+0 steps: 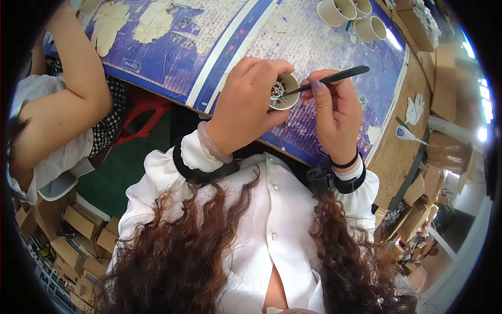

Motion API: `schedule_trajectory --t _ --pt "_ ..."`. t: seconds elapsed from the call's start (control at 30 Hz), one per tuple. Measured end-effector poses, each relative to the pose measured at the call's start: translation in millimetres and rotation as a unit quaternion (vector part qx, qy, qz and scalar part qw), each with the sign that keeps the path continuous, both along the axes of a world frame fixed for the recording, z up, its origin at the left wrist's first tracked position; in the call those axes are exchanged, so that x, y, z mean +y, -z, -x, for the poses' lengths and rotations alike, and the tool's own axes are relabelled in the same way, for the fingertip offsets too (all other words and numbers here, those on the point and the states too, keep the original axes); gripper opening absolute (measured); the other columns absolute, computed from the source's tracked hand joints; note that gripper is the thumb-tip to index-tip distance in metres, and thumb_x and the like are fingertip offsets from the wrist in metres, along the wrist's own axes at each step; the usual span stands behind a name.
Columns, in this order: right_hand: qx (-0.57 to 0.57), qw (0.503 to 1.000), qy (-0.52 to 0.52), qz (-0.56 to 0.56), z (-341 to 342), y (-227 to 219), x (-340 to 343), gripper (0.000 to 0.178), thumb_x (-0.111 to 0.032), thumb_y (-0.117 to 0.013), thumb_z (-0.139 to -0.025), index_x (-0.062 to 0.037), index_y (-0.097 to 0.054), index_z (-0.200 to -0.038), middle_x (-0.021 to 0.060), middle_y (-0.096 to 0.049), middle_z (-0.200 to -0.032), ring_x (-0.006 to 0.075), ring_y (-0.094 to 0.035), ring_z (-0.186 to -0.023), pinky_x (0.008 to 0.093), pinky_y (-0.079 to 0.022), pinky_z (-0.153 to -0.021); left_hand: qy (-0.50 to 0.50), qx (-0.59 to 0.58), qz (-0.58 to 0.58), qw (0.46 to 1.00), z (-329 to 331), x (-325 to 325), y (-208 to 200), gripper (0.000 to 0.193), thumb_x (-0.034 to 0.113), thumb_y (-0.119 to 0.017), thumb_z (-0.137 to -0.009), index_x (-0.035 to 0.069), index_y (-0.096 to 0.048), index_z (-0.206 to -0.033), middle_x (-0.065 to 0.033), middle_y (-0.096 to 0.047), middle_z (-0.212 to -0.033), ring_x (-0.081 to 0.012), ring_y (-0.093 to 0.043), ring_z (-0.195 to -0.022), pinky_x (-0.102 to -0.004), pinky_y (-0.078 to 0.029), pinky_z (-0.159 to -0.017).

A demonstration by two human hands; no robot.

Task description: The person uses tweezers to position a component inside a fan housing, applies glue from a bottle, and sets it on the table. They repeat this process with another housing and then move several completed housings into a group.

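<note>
My left hand [241,107] is wrapped round a small cream-coloured cup-shaped housing [294,86] held above the table's near edge, its mouth tilted up. Inside it shows a round metal part [277,91] with small pieces, too fine to make out. Between the thumb and fingers of my right hand [339,118] are black tweezers [344,74], slanting down to the left. Their tip reaches over the rim into the housing, beside the round part; whether it grips anything there I cannot tell. A thin red wire [283,138] hangs below the housing.
Several similar cream cups [370,29] stand at the table's far right, filled with small parts. A white glove [415,109] and a white bottle [404,133] with a thin nozzle lie rightward. At left are another person's arm [78,68] and a red stool [144,112].
</note>
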State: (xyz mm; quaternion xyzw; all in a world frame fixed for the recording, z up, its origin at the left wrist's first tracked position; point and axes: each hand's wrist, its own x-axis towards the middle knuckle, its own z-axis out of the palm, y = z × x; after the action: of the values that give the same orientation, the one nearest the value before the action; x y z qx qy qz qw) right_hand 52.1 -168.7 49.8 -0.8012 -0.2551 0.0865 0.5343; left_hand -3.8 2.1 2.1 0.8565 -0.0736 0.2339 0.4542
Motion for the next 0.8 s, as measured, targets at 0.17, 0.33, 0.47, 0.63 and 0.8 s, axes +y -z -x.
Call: schedule_trajectory --t 0.17,0.33,0.47,0.63,0.8 --pt "-0.032 0.998 -0.015 0.042 -1 2 -3 0.014 -0.007 -0.054 -0.106 0.0016 -0.059 -0.115 0.0073 -0.066 -0.101 0.0117 -0.066 -0.088 0.0245 -0.053 -0.080 -0.002 -0.006 0.001 1.000 0 0 1 0.063 0.006 -0.083 -0.062 0.008 -0.058 -0.120 -0.0072 -0.065 -0.108 -0.0309 -0.059 -0.103 -0.0402 -0.047 -0.092" --pt "-0.105 0.994 -0.026 0.017 -2 -1 -10 0.014 -0.005 -0.052 -0.105 0.0020 -0.057 -0.116 0.0098 -0.064 -0.106 0.0131 -0.065 -0.090 0.0253 -0.053 -0.081 0.006 -0.001 0.001 1.000 -1 1 -1 0.064 0.006 -0.084 -0.061 0.008 -0.058 -0.120 -0.0074 -0.065 -0.107 -0.0309 -0.059 -0.102 -0.0402 -0.047 -0.092" --pt "-0.045 0.998 -0.048 0.019 -1 3 -11 0.013 -0.004 -0.052 -0.105 0.0021 -0.057 -0.116 0.0104 -0.063 -0.109 0.0136 -0.065 -0.091 0.0254 -0.053 -0.082 -0.006 -0.007 -0.001 1.000 0 0 0 0.064 0.006 -0.085 -0.061 0.008 -0.058 -0.119 -0.0077 -0.065 -0.107 -0.0310 -0.060 -0.102 -0.0402 -0.047 -0.091" --pt "-0.079 0.994 -0.074 0.027 -3 6 -10 0.012 -0.004 -0.052 -0.105 0.0021 -0.057 -0.115 0.0102 -0.063 -0.109 0.0139 -0.065 -0.091 0.0256 -0.053 -0.082 -0.002 -0.004 -0.004 1.000 -1 0 1 0.063 0.005 -0.084 -0.062 0.008 -0.058 -0.119 -0.0079 -0.065 -0.106 -0.0312 -0.060 -0.102 -0.0403 -0.047 -0.091" --pt "-0.085 0.993 -0.069 0.039 -1 7 -7 0.012 -0.004 -0.052 -0.105 0.0024 -0.058 -0.113 0.0101 -0.063 -0.106 0.0136 -0.065 -0.088 0.0257 -0.053 -0.080 -0.006 -0.007 -0.004 1.000 0 0 2 0.061 0.006 -0.083 -0.063 0.008 -0.058 -0.118 -0.0080 -0.065 -0.105 -0.0312 -0.060 -0.101 -0.0405 -0.047 -0.090"
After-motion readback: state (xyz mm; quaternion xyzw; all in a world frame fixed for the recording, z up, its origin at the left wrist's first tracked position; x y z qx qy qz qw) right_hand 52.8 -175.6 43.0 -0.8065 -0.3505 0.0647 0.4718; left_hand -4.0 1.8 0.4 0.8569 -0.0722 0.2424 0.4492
